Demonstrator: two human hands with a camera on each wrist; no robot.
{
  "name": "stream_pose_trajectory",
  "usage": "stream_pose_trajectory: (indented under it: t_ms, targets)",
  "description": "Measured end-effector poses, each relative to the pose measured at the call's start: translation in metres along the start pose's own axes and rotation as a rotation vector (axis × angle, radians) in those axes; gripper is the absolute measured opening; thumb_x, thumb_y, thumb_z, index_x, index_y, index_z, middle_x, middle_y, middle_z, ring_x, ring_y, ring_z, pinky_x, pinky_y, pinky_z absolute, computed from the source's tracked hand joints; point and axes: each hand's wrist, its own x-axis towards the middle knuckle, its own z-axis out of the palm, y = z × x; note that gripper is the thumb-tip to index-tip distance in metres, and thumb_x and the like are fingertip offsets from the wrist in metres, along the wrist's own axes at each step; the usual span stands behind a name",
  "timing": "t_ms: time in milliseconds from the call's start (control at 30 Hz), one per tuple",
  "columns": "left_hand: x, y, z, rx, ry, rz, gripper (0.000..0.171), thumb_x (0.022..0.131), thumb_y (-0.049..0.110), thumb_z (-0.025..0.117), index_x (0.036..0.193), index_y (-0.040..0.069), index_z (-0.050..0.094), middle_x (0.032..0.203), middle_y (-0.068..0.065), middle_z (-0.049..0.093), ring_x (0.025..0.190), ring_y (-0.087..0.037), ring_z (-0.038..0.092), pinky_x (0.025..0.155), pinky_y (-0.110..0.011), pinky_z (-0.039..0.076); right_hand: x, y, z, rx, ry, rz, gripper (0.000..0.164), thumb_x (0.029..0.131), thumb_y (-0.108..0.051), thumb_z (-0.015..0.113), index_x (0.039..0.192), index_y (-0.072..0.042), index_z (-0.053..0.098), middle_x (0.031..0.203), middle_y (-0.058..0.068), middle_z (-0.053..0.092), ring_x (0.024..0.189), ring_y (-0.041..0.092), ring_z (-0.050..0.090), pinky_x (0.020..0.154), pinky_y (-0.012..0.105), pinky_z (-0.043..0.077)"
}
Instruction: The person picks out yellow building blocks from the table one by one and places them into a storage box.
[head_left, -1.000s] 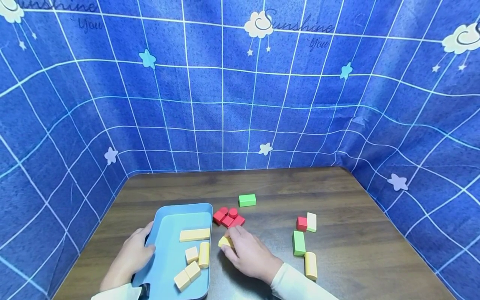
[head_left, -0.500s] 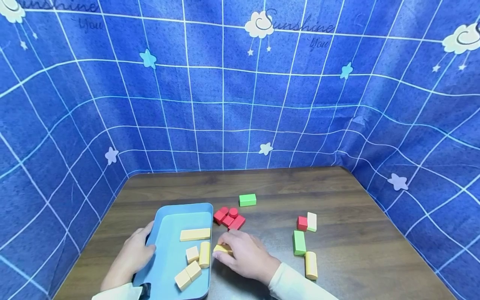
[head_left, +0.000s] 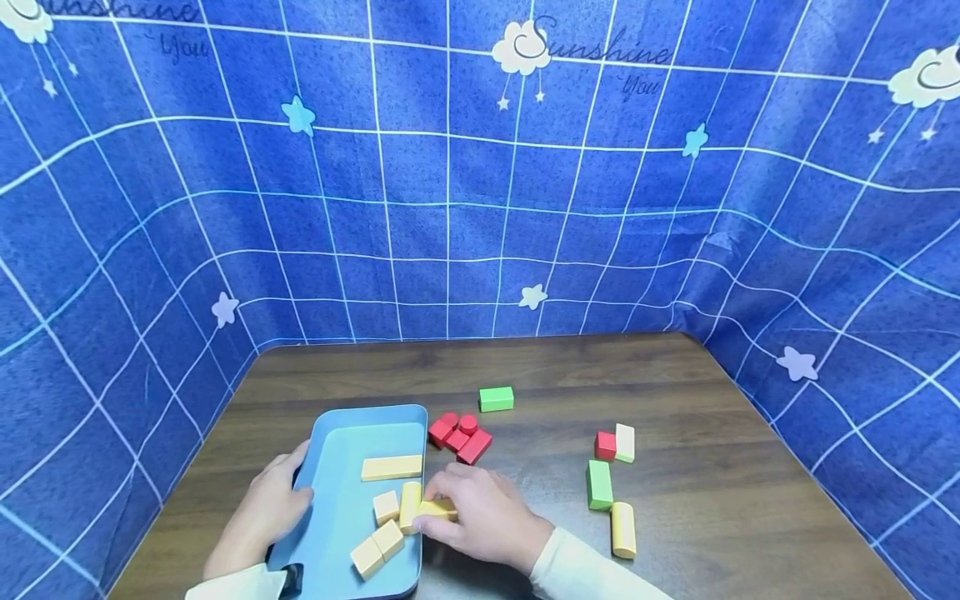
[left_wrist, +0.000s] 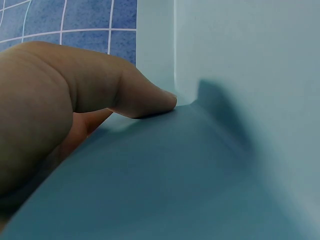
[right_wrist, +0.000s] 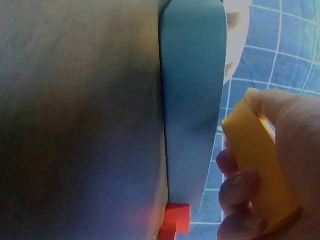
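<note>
My left hand (head_left: 262,508) grips the left rim of a blue tray (head_left: 333,450); in the left wrist view its thumb (left_wrist: 145,95) lies over the rim with fingers outside. At the tray's right side, my right hand (head_left: 487,512) pinches a yellow block (head_left: 438,509) between thumb and fingers. That block is raised at the right wall, its left end over the rim. Inside the tray lie a long pale yellow block (head_left: 392,468), a yellow cylinder (head_left: 409,507), a small cube (head_left: 386,506) and two more pale blocks (head_left: 377,548) touching each other.
Several red blocks (head_left: 474,447) cluster by the tray's upper right corner, a green block (head_left: 497,399) behind them. Farther right stand a red cube (head_left: 605,446), a pale green block (head_left: 625,443), a green block (head_left: 599,485) and a yellow cylinder (head_left: 623,530). Blue curtain surrounds the wooden table (head_left: 360,371).
My right hand has carried the yellow block left, from beside the red blocks to the tray's right rim. My left hand and the tray have stayed in place.
</note>
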Motion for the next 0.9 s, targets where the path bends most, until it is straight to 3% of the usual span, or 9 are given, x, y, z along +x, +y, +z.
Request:
stream_pose_trajectory:
  t_ms: [367,900]
  targets:
    - [0.0,0.0,0.001,-0.004,0.001,-0.017,0.068,0.084,0.007,0.051,0.146,-0.001,0.024,0.134,-0.032,0.038,0.115,-0.045,0.04,0.087,-0.063,0.041,0.003,-0.011,0.008,-0.06,0.001,-0.094,0.033,0.081,-0.064,0.058,0.091,-0.034,0.067,0.077,-0.02,0.045,0.056,-0.004,0.034,0.039,0.017,0.025]
    - [0.001,0.0,0.001,-0.01,0.007,-0.013,0.068,0.084,0.006,0.051,0.145,-0.003,0.024,0.133,-0.033,0.039,0.116,-0.046,0.04,0.088,-0.064,0.04,0.007,-0.026,0.016,-0.175,0.013,-0.2,0.031,0.079,-0.064,0.061,0.084,-0.036,0.072,0.083,-0.018,0.042,0.07,0.0,0.032,0.047,0.013,0.026]
